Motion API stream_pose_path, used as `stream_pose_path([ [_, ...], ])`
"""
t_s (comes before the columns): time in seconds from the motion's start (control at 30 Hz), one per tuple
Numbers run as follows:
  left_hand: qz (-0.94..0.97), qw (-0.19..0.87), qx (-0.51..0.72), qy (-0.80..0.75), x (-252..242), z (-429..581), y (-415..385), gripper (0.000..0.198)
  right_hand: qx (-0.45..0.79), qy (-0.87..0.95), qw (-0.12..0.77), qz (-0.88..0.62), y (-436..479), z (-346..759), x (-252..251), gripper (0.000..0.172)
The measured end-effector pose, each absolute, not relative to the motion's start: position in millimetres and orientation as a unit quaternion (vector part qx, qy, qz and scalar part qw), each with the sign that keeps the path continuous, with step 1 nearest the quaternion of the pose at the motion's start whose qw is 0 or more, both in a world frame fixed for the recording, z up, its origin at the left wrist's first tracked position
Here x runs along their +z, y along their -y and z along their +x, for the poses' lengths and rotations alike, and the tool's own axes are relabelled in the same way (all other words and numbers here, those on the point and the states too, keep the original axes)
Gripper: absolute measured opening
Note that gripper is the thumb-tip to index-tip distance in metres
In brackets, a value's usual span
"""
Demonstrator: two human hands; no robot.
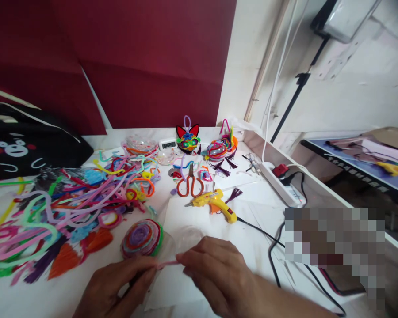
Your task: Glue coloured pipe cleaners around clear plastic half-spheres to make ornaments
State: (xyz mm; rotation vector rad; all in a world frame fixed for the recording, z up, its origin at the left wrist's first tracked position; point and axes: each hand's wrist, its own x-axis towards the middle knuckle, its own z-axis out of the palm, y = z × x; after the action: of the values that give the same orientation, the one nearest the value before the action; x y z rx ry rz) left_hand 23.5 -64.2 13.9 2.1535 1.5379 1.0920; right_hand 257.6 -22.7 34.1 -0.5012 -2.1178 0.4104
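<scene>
A short length of pink pipe cleaner [168, 263] is stretched between my two hands near the front of the table. My left hand [119, 280] pinches one end between thumb and fingertips. The other end is in the closed fingers of my right hand [217, 269]. Just beyond my left hand sits a round coil of pipe cleaners [139, 238], purple in the middle with pink, red and green rings. A clear plastic half shell [189, 236] lies behind my right fingertips, partly hidden by them.
A yellow glue gun [215, 203] lies ahead, its black cord running right. Behind it are orange-handled scissors [190, 183] and a decorated cat-eared ball [188, 139]. Pipe cleaners [69, 203] heap on the left beside a black bag [29, 145]. A power strip [281, 185] borders the right.
</scene>
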Motion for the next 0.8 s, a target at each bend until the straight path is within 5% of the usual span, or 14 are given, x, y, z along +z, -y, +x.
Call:
stream_pose_path([
  [0.23,0.846,-0.010,0.333,-0.417,53,29,42,0.015,0.017,0.869,0.438,-0.230,12,267,40,0.021],
  [0.53,0.862,-0.236,0.294,-0.337,77,32,-14,0.022,0.085,0.848,0.407,-0.329,-29,273,53,0.018],
  [0.8,0.859,-0.210,0.226,-0.409,63,17,-35,0.027,0.201,0.828,0.387,-0.352,-51,264,49,0.015],
])
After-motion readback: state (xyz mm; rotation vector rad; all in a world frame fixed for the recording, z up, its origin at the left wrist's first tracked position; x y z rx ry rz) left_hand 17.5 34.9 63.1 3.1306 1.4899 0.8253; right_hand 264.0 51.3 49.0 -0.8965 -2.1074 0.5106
